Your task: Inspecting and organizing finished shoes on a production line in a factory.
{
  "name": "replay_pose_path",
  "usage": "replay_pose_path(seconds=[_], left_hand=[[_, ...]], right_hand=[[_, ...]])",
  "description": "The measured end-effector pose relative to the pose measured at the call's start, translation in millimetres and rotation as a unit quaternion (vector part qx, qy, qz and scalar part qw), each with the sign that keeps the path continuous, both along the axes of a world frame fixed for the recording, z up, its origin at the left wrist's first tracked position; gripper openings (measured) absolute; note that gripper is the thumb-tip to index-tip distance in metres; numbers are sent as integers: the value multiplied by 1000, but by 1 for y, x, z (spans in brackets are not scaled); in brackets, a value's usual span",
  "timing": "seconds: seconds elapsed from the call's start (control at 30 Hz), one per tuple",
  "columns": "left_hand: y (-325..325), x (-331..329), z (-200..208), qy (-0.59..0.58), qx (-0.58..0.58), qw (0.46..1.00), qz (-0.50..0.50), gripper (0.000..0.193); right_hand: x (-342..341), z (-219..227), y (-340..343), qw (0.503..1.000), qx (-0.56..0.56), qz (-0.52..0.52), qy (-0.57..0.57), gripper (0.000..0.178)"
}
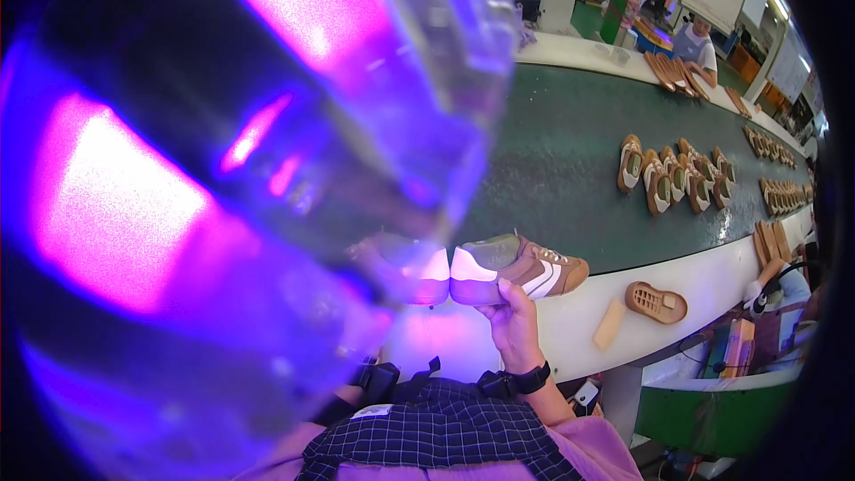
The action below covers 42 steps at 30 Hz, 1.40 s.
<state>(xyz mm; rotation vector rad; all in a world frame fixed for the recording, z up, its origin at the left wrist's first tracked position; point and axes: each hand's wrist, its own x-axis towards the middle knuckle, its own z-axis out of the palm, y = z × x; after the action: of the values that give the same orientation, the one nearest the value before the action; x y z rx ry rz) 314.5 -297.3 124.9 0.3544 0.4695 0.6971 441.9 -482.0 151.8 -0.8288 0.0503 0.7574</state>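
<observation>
Green conveyor belt | right hand gripping tan sneaker (white stripes) | left hand hidden, grip unknown

My one view sits on the head, looking down and forward over the green conveyor belt; a clear, purple-lit object left of the belt sits very near the lens, blocking half the view.
</observation>
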Motion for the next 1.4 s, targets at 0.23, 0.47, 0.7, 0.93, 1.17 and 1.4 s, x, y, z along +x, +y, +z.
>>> replay_pose_path(seconds=[0.23, 0.47, 0.7, 0.93, 1.17, 1.4], left_hand=[[-1, 2, 1, -2, 17, 1000, -20, 45], [2, -5, -9, 46, 49, 997, 31, 39], [7, -4, -1, 59, 92, 994, -5, 40], [59, 47, 7, -42, 42, 990, -126, 51], [180, 42, -79, 370, 133, 913, -106, 101], [68, -38, -52, 444, 219, 861, -114, 12]], right_hand=[[3, -10, -4, 1000, -22, 1, 5, 35], [-1, -6, -10, 997, -61, -2, -47, 34], [5, 1, -21, 996, -51, 17, -70, 45], [6, -34, -54, 994, 94, 26, 59, 62], [23, -72, -91, 983, 112, 73, 125, 60], [150, -71, -36, 960, 212, 160, 94, 54]])
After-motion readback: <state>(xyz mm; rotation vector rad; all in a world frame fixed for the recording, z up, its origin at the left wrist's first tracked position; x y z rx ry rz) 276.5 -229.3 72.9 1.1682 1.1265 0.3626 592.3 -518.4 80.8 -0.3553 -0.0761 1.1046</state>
